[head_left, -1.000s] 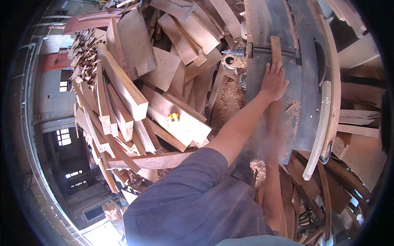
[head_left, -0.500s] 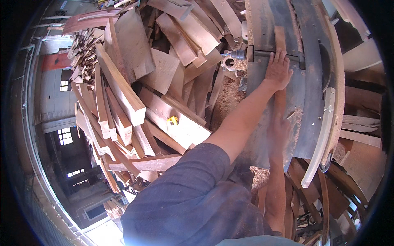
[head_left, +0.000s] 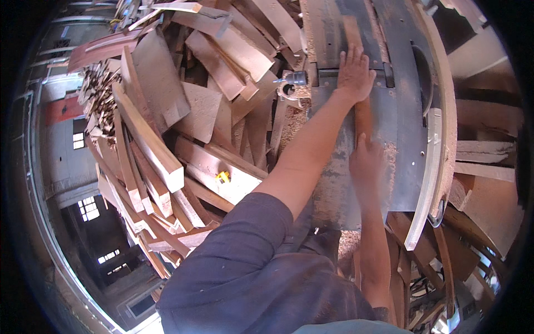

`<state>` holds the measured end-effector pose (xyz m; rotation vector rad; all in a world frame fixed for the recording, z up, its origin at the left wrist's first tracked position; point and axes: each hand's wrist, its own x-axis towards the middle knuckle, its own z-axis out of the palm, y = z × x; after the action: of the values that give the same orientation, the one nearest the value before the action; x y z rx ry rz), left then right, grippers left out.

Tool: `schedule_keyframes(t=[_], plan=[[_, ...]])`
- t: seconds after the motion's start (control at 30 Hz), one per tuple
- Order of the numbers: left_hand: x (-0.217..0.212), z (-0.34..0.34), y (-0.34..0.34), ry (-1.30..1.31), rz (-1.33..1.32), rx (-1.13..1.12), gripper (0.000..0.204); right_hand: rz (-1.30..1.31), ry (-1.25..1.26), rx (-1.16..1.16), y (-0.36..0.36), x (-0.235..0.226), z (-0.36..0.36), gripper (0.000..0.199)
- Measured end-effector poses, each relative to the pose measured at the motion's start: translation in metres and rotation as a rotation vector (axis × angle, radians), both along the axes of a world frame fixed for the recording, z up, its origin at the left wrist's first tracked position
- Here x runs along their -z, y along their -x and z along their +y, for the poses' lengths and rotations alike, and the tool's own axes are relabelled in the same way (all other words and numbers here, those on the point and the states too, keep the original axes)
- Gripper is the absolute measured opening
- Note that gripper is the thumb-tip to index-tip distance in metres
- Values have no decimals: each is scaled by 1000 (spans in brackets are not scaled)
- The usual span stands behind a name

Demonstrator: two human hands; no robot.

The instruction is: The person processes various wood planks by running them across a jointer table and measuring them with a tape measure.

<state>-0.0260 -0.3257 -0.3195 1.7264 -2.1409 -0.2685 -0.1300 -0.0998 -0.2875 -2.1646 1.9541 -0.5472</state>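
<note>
A narrow wooden strip (head_left: 362, 119) lies lengthwise on the dark metal bed of a jointer (head_left: 334, 183). My left hand (head_left: 356, 75) presses down on the strip from above, fingers stretched forward, right over the slot (head_left: 327, 73) that crosses the bed. Beyond the fingertips the strip's far end pokes out. Closer to me, my right hand (head_left: 366, 164) is closed at the strip's near end, one finger pointing along it; it is slightly blurred. The strip's underside and the cutter are hidden.
Loose boards (head_left: 203, 111) are heaped to the left, with a small yellow tool (head_left: 223, 177), perhaps a tape measure, on one. A pale wooden batten (head_left: 425, 183) lies along the bed's right side. Shavings (head_left: 293, 125) gather beside the machine, near a cylindrical fitting (head_left: 295, 78).
The strip has slid forward along the bed. Both hands have moved forward with it, the left from just short of the slot to over it. The whole view has shifted a little.
</note>
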Motion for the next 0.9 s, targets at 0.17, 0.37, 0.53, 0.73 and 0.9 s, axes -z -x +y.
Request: schedule_keyframes(t=[0.17,0.37,0.53,0.73,0.9], plan=[[13,-21,-5,68,17,18,56,19,-59,-4,-3,-8,-16,48],[10,-38,-4,76,-41,26,53,-18,-45,-13,-4,-2,-33,50],[22,-53,-5,147,-110,23,52,24,-3,-169,-9,-6,-31,58],[32,-70,-9,207,-68,39,52,-75,-31,-180,-7,-10,-44,65],[33,-84,-10,173,-48,58,53,-57,-21,-167,-5,-10,-59,64]])
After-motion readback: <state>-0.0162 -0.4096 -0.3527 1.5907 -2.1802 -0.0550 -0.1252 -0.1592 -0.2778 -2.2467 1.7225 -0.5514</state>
